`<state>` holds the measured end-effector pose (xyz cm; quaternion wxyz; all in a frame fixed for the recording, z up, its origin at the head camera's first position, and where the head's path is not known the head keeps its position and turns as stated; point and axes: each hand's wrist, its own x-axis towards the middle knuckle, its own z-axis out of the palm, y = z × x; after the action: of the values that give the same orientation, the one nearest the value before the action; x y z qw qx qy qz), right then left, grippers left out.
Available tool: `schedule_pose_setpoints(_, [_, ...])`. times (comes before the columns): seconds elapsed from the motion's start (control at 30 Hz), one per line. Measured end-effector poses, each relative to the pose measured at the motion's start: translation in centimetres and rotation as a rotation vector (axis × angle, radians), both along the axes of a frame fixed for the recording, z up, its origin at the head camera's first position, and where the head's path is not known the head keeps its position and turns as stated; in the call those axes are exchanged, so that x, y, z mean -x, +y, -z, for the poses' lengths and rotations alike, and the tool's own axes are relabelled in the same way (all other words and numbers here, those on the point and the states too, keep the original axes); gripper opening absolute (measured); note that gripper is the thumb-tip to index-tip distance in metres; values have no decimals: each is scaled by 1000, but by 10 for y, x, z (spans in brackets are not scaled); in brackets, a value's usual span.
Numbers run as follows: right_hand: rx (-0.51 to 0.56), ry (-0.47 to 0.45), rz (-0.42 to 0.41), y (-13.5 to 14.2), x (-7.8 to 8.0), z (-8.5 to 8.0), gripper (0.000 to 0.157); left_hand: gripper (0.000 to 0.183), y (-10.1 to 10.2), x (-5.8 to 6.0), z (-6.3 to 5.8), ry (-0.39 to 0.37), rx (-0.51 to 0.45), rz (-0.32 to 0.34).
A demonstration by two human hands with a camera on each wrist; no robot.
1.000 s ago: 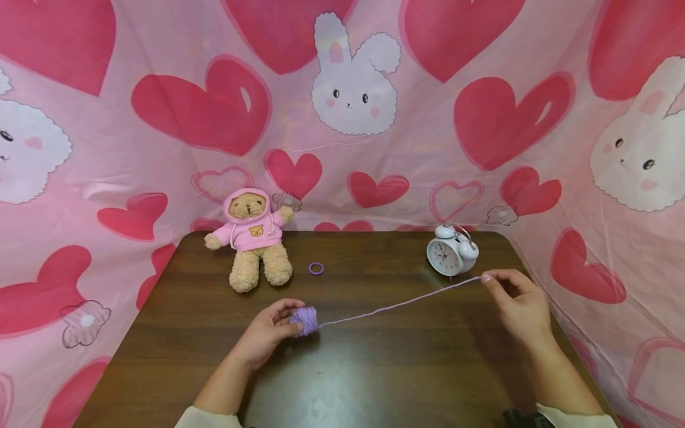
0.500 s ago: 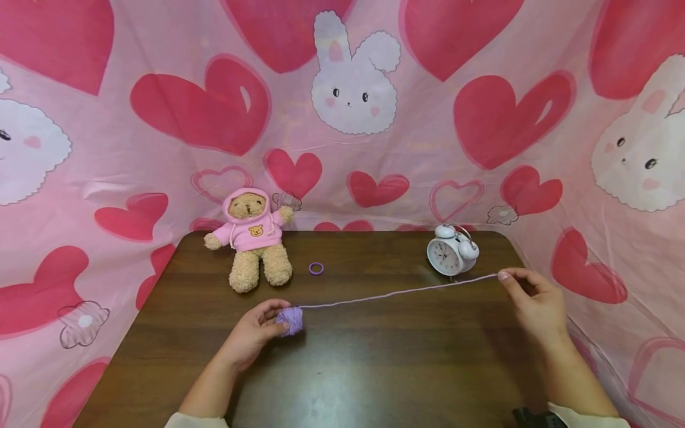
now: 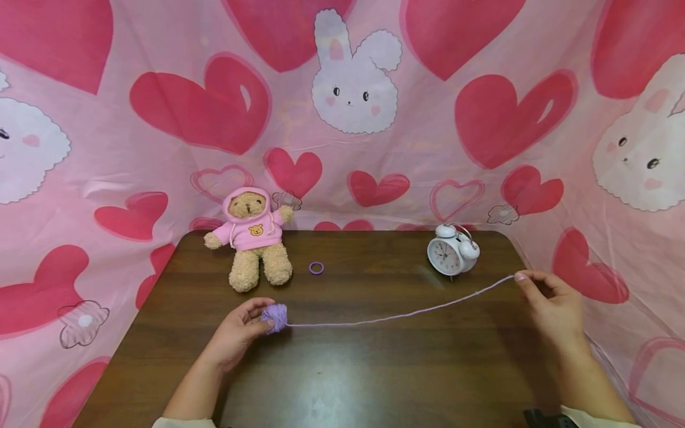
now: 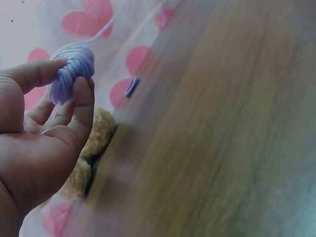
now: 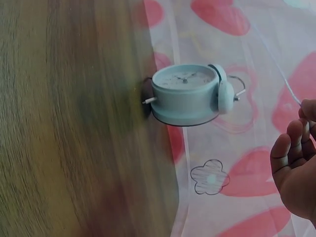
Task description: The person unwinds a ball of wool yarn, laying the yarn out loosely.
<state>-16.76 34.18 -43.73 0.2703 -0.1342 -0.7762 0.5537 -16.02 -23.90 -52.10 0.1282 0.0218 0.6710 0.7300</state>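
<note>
Pinches a small wound ball of lilac yarn (image 3: pixel 275 318) between thumb and fingertips of the left hand (image 3: pixel 241 333). Holds it over the left part of the brown table (image 3: pixel 374 371), in front of the feet of a teddy bear (image 3: pixel 257 238) in a pink hoodie and apart from them. Leads a single strand (image 3: pixel 374 321) from the ball across to the right hand (image 3: pixel 556 309), sagging slightly. Pinches the strand's far end there between thumb and index finger, with the remaining fingers loosely bent in the right wrist view. Passes with the strand in front of a white twin-bell alarm clock (image 3: pixel 452 252), upright near the right hand. Has a purple ring (image 3: pixel 316 268) lying just beside the bear, between bear and clock. Shows pale sleeves (image 3: pixel 184 423) on both forearms, and behind everything a pink backdrop (image 3: pixel 417 160) printed with red hearts and white rabbits.
</note>
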Motion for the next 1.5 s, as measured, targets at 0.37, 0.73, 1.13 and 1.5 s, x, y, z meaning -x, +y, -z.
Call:
schedule_pose_setpoints(0.37, [56, -11, 48, 16, -1, -3, 6, 54, -22, -2, 3, 23, 76, -24])
schedule_pose_setpoints(0.73, [126, 27, 58, 32, 0, -3, 4, 47, -47, -7, 8, 74, 49, 202])
schedule_pose_setpoints(1.13, [257, 22, 65, 44, -2, 1, 6, 37, -58, -7, 10, 108, -91, 125])
schedule_pose_setpoints(1.5, [184, -47, 67, 54, -3, 14, 11, 34, -67, -10, 6, 60, 10, -41])
